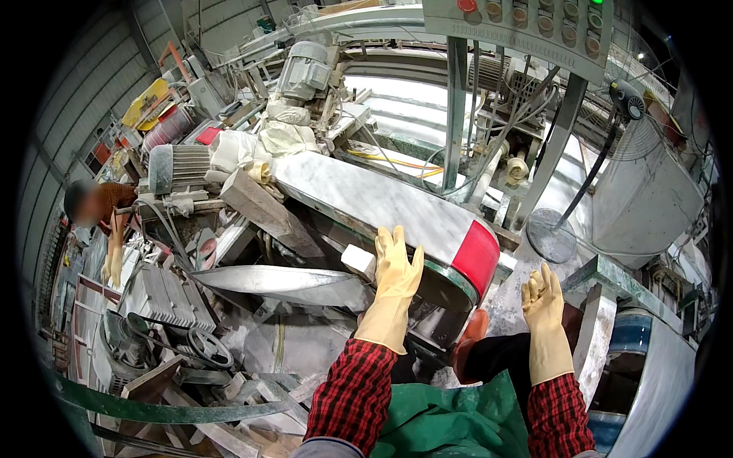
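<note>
My left hand (pixel 395 290), in a cream rubber glove, is raised at the near edge of a long grey-and-white marbled slab (pixel 382 198). Its fingers are spread with nothing in them; whether the fingertips touch the edge I cannot tell. A bright red section (pixel 475 259) forms the slab's rounded right end. My right hand (pixel 544 317), gloved alike, is held up to the right of that end, apart from it. Its fingers are loosely bent and no object shows in them. A small white block (pixel 359 262) sits just left of my left hand.
A control panel (pixel 527 27) on metal posts stands ahead, and a fan (pixel 626 99) at right. Grey motors (pixel 304 70), a wooden beam (pixel 271 214) and a curved metal sheet (pixel 286 284) lie to the left. Another person (pixel 99 202) is at far left. A stone-topped stand (pixel 618 286) rises right.
</note>
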A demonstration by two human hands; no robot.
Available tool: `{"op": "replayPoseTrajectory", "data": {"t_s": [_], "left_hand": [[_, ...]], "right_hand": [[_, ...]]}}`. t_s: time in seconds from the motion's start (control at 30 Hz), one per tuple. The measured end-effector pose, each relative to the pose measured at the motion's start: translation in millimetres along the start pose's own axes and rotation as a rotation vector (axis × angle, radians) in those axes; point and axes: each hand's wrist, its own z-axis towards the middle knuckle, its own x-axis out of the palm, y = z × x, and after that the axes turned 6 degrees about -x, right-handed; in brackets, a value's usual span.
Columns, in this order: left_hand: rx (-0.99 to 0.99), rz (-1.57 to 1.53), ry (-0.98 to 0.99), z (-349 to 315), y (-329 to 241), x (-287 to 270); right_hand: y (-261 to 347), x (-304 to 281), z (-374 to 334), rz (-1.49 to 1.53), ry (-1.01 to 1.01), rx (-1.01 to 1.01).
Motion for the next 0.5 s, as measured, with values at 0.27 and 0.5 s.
{"op": "replayPoseTrajectory", "data": {"t_s": [0.27, 0.5], "left_hand": [[0.005, 0.007, -0.009, 0.8, -2.0, -1.0], [0.01, -0.005, -0.004, 1.3, -3.2, -2.4]], "right_hand": [[-0.5, -3.4, 1.2, 0.008, 0.013, -0.002], [0.7, -7.1, 2.8, -0.005, 0.049, 0.008]]}}
